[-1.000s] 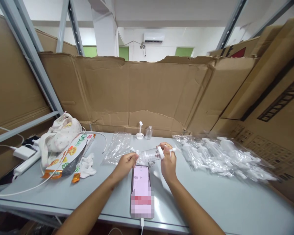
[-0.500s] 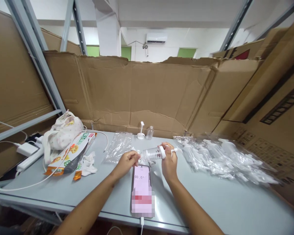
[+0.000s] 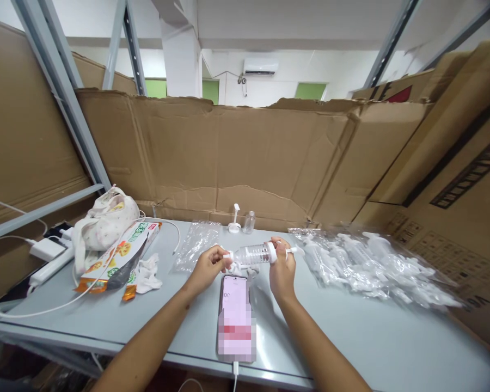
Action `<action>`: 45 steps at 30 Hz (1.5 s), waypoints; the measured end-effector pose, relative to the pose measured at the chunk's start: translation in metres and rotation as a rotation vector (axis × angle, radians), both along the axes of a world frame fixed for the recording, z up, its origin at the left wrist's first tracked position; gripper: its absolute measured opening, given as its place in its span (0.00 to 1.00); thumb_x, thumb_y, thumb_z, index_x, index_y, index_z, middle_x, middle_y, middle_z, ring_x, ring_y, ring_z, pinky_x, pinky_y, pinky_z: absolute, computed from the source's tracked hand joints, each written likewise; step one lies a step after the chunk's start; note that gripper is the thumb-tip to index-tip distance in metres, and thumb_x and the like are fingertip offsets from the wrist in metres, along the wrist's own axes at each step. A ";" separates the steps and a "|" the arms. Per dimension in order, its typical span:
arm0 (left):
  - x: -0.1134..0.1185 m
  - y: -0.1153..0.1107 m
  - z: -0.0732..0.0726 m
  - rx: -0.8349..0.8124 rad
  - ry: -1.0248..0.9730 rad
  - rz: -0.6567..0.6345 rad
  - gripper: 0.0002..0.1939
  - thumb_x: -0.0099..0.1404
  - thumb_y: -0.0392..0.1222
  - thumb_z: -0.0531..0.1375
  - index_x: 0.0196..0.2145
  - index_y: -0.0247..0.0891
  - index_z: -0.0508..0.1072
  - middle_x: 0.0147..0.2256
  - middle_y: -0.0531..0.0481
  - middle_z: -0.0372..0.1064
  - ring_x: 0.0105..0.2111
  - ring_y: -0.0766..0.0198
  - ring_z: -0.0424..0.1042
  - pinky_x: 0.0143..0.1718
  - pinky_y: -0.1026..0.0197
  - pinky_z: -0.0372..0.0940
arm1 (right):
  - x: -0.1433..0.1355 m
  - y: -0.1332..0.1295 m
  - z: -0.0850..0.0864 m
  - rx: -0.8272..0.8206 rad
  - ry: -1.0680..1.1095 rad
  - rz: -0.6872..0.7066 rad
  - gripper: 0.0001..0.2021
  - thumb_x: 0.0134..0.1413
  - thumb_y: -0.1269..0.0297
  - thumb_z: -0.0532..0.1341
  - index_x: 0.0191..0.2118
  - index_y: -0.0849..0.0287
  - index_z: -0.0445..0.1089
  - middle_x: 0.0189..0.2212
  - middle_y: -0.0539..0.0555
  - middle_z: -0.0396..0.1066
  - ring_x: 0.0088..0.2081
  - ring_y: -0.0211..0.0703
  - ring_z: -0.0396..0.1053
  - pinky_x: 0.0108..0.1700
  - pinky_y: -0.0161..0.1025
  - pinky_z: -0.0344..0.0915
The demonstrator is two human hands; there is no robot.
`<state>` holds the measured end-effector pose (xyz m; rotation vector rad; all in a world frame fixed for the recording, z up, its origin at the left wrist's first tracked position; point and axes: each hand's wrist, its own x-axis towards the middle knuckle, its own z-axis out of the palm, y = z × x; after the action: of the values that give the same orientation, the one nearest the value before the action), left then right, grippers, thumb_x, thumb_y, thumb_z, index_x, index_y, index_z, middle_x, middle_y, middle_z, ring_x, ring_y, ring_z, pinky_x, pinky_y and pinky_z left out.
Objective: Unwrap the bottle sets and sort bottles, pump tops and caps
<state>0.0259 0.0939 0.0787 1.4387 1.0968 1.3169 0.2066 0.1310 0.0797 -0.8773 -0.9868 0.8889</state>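
Above the table I hold a clear ribbed plastic bottle (image 3: 251,254) lying on its side. The fingers of my right hand (image 3: 283,275) wrap around its right end, at a broad white cap (image 3: 271,252). A white stem (image 3: 292,250) sticks out to the right past these fingers. My left hand (image 3: 207,268) is closed in a pinch on a small white cap (image 3: 227,256) at the bottle's narrow left end. Whether that cap touches the bottle neck I cannot tell. Just below, small white pieces (image 3: 237,269) lie by the phone, partly hidden.
A phone (image 3: 237,299) on a charging cable lies in front of me. Behind stand a white stemmed part (image 3: 234,220) and a clear bottle (image 3: 249,222). Bagged bottles (image 3: 363,261) fill the right. Leftward are a plastic bag (image 3: 198,245), a snack packet (image 3: 122,256) and a power strip (image 3: 51,264).
My left hand has shifted slightly left, and the small white cap at its fingertips shows more plainly. My right hand stays on the bottle's broad end.
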 end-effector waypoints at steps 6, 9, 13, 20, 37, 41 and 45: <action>-0.009 0.004 0.003 -0.062 0.222 0.164 0.25 0.63 0.58 0.45 0.22 0.36 0.65 0.15 0.55 0.61 0.18 0.68 0.61 0.24 0.65 0.55 | 0.000 -0.006 0.006 0.065 -0.068 -0.026 0.18 0.54 0.49 0.52 0.41 0.58 0.64 0.34 0.54 0.67 0.36 0.44 0.66 0.40 0.42 0.61; -0.017 0.007 0.009 0.071 0.628 0.385 0.18 0.63 0.53 0.48 0.26 0.39 0.68 0.22 0.53 0.66 0.25 0.64 0.65 0.29 0.64 0.56 | 0.001 -0.006 0.007 0.097 -0.122 -0.066 0.17 0.54 0.50 0.51 0.41 0.58 0.64 0.34 0.54 0.67 0.36 0.44 0.66 0.40 0.43 0.61; -0.021 0.019 0.010 0.223 1.059 0.427 0.08 0.62 0.39 0.53 0.38 0.40 0.69 0.35 0.49 0.70 0.38 0.60 0.66 0.39 0.61 0.57 | 0.003 -0.003 0.006 0.109 -0.179 -0.091 0.17 0.55 0.50 0.51 0.41 0.59 0.64 0.34 0.55 0.67 0.36 0.44 0.66 0.40 0.42 0.61; -0.012 0.037 -0.003 0.264 1.348 0.278 0.16 0.61 0.29 0.51 0.41 0.41 0.72 0.37 0.46 0.68 0.41 0.58 0.64 0.41 0.58 0.56 | 0.002 -0.003 0.004 0.115 -0.213 -0.079 0.17 0.55 0.51 0.51 0.41 0.59 0.64 0.34 0.54 0.67 0.35 0.44 0.66 0.39 0.42 0.61; -0.007 0.021 0.002 0.263 0.528 0.190 0.17 0.62 0.44 0.53 0.49 0.41 0.65 0.43 0.47 0.69 0.38 0.63 0.68 0.42 0.60 0.62 | 0.001 -0.006 0.007 0.085 -0.195 0.012 0.16 0.54 0.52 0.53 0.43 0.57 0.64 0.33 0.53 0.68 0.34 0.44 0.65 0.38 0.42 0.60; 0.006 0.002 0.011 0.345 0.554 0.050 0.21 0.61 0.48 0.55 0.51 0.41 0.63 0.45 0.46 0.68 0.41 0.60 0.68 0.43 0.59 0.62 | -0.003 -0.009 0.005 0.059 -0.159 0.063 0.16 0.53 0.52 0.54 0.42 0.57 0.64 0.33 0.53 0.69 0.33 0.43 0.66 0.37 0.41 0.61; 0.023 -0.008 0.010 0.489 0.844 0.143 0.29 0.55 0.52 0.60 0.53 0.42 0.61 0.48 0.44 0.66 0.46 0.52 0.65 0.47 0.53 0.58 | -0.008 -0.011 0.001 -0.016 -0.114 0.115 0.18 0.53 0.50 0.54 0.42 0.57 0.64 0.32 0.52 0.69 0.31 0.43 0.66 0.35 0.40 0.63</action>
<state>0.0493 0.0864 0.0888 2.4483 1.4787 1.1247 0.1983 0.1201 0.0811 -0.8991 -1.1392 0.9534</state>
